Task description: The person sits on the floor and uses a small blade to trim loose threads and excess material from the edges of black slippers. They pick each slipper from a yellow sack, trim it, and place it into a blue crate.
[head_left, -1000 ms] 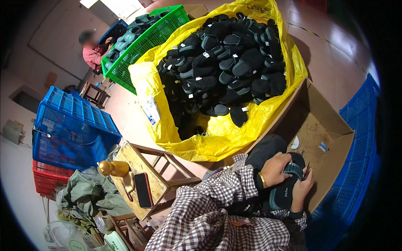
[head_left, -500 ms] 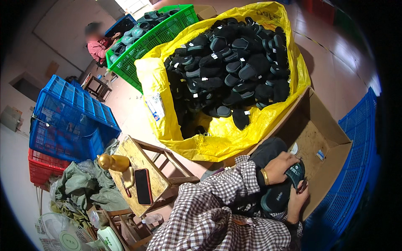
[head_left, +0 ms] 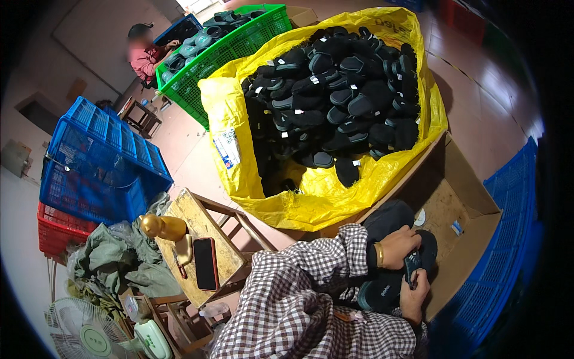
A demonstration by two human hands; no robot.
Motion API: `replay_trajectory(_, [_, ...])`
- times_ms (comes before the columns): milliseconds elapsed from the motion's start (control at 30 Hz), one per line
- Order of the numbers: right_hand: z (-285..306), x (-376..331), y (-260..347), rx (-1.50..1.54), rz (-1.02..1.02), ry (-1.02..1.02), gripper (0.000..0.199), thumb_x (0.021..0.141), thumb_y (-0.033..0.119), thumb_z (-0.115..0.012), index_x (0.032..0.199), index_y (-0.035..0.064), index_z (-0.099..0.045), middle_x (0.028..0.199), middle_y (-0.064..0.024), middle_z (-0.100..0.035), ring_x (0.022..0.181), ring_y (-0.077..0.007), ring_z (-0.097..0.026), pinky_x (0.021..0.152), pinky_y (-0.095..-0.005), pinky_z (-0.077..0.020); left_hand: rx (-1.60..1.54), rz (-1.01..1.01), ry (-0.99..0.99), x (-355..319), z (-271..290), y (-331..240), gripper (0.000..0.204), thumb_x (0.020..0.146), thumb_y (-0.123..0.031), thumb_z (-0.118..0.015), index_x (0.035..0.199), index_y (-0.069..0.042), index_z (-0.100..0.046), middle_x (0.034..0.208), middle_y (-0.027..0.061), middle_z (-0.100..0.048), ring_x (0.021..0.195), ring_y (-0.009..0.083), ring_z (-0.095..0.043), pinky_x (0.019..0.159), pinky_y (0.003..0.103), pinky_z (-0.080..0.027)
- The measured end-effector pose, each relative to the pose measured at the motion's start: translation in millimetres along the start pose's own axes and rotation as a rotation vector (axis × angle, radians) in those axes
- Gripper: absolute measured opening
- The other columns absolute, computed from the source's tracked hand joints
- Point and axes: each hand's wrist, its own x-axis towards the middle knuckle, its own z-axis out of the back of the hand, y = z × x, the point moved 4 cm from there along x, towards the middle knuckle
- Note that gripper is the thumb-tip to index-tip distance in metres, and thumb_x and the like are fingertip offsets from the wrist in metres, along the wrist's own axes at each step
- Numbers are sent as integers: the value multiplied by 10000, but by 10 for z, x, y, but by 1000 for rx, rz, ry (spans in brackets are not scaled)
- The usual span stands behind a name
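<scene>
In my lap, by the edge of the cardboard box, both hands are closed around a small, dark, curved piece with pale lettering (head_left: 412, 264). My left hand (head_left: 397, 248), with a gold bangle at the wrist, grips it from the upper left. My right hand (head_left: 414, 294) pinches its lower end between thumb and fingers. Just below my left hand lies a black slipper (head_left: 382, 291) with a small pale mark on it. Another black slipper (head_left: 428, 250) shows right of the left fingers. The far side of the held piece is hidden.
A big yellow sack (head_left: 218, 96) full of black slippers stands ahead, the open cardboard box (head_left: 472, 251) at right. A wooden stool (head_left: 206, 248) at left bears a phone (head_left: 205, 263) and a gold figurine (head_left: 164, 227). A fan (head_left: 95, 338) is lower left; a person (head_left: 143, 57) sits far left.
The held piece has turned from showing its broad lettered face to standing narrow between my hands. My right hand has shifted slightly down and left. The whole view has tilted a little.
</scene>
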Motion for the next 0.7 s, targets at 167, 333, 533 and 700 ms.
replay_trajectory(167, [-131, -85, 28, 44, 75, -36, 237, 741, -59, -621, 783, 25, -404, 665, -109, -395, 570, -242, -404, 548, -339, -363, -85, -2, -154, -260, 70, 20, 294, 666, -39, -629, 944, -57, -533, 946, 146, -520, 927, 345, -474, 792, 383, -416])
replay_trajectory(333, [-325, -116, 417, -46, 206, 32, 237, 729, -42, -635, 751, 52, -417, 638, -146, -404, 550, -356, -442, 499, -427, -343, 8, -21, -229, -362, -240, 261, 204, 745, -111, -576, 930, -63, -507, 943, 146, -473, 931, 359, -494, 773, 398, -444])
replay_trajectory(533, [-70, -101, 158, 112, 96, 91, 174, 718, -19, -651, 799, 55, -516, 670, -138, -508, 592, -315, -545, 532, -377, -419, -174, -139, 21, -269, -29, 161, 541, 707, -158, -704, 1217, -35, -572, 1149, 176, -615, 1080, 355, -558, 959, 400, -413])
replay_trajectory(700, [-95, -53, 261, 122, 390, 190, 208, 719, -14, -679, 848, 22, -520, 767, -99, -541, 632, -298, -571, 540, -379, -437, -205, -177, 188, -116, -181, 156, 595, 716, -192, -714, 1262, -24, -546, 1107, 163, -570, 996, 329, -537, 916, 389, -404])
